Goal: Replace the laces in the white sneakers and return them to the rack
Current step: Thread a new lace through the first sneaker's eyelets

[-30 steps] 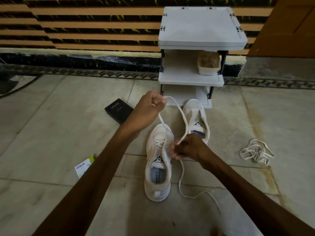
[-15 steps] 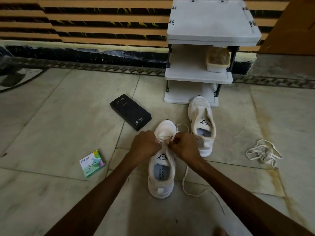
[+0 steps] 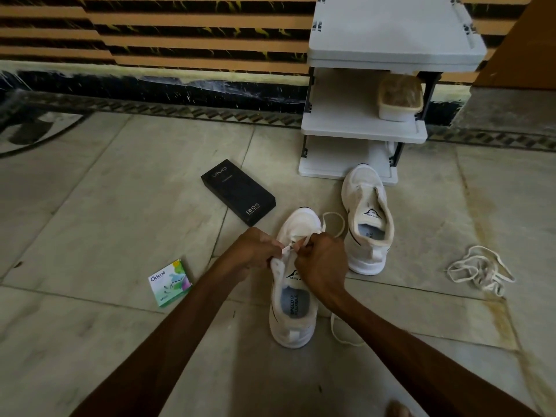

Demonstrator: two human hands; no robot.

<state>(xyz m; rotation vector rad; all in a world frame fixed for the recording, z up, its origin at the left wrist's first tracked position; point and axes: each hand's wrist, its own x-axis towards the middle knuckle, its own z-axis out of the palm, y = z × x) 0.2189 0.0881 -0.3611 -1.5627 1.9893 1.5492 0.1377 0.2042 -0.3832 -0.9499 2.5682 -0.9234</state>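
Observation:
Two white sneakers stand on the tiled floor. The near sneaker [image 3: 293, 299] is under both hands. My left hand [image 3: 255, 251] grips its left eyelet flap. My right hand [image 3: 323, 261] pinches the white lace [image 3: 332, 222] over the eyelets; the lace loops beyond the toe and its other end trails on the floor at the shoe's right. The second sneaker [image 3: 368, 218] stands unlaced in front of the white rack [image 3: 364, 132]. A loose bundle of laces [image 3: 478, 270] lies to the right.
A black phone box [image 3: 237, 192] lies left of the sneakers and a small green Odonil box [image 3: 170, 282] lies nearer me on the left. A brush tub [image 3: 398, 97] sits on the rack's middle shelf. A striped wall runs behind.
Both hands came down from a raised, spread pull of the lace and now meet at the near sneaker's eyelets. The view has moved closer to the shoes.

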